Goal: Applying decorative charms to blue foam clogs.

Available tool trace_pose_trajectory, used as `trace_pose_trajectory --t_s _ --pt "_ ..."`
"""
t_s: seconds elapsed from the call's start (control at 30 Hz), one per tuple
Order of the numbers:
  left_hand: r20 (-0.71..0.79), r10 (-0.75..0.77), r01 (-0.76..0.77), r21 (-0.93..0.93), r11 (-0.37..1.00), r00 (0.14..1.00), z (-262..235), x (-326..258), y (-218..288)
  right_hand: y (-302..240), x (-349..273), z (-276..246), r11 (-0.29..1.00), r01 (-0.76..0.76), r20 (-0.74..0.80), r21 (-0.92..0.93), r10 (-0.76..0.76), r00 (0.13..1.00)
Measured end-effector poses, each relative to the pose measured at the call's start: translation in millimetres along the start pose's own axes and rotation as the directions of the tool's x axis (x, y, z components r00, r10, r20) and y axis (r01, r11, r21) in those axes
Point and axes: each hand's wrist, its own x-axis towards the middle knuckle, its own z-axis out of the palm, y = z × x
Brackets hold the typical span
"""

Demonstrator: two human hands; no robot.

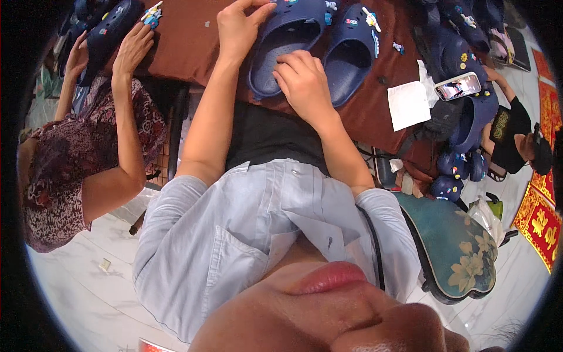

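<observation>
A navy-blue clog (300, 16) with small charms on its upper lies before me, its toe cut off by the upper edge. My left hand (239, 28) is at its left side, with thumb and fingertips pinched together by the upper; whatever is between them is too small to make out. My right hand (302, 85) curls over the open heel part of the same clog, fingers bent onto its right rim. Just right of it rests a matching clog (350, 44), bearing a white-and-yellow figure charm and other small ones.
A brown cloth (182, 44) covers the table. To the right lie a loose charm (398, 47), white paper (409, 105), a phone (458, 87) and several more blue clogs (469, 123). At left, another person's hands (134, 50) handle clogs. A cushioned seat (448, 240) stands lower right.
</observation>
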Motion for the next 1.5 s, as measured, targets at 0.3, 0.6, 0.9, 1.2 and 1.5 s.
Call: trace_pose_trajectory --t_s 0.3,0.6,0.9,1.2,1.5 --pt "0.097 0.082 -0.09 0.078 0.993 0.992 14 4 26 0 0 3 1.0 -0.011 -0.006 -0.021 0.011 1.0" --pt "0.237 0.494 -0.541 0.211 0.814 0.837 1 8 12 -4 1 4 0.999 0.014 -0.027 -0.032 -0.015 1.0" --pt "0.367 0.542 -0.654 0.385 0.651 0.756 -11 1 14 -3 -2 4 0.999 -0.016 -0.007 -0.044 0.016 1.0" --pt "0.38 0.532 -0.653 0.469 0.594 0.757 -2 -9 23 -4 -2 5 0.998 -0.021 -0.006 -0.056 0.02 1.0" --pt "0.292 0.575 -0.626 0.548 0.555 0.764 15 -16 23 -5 -2 3 0.997 -0.024 0.028 -0.073 0.026 0.999"
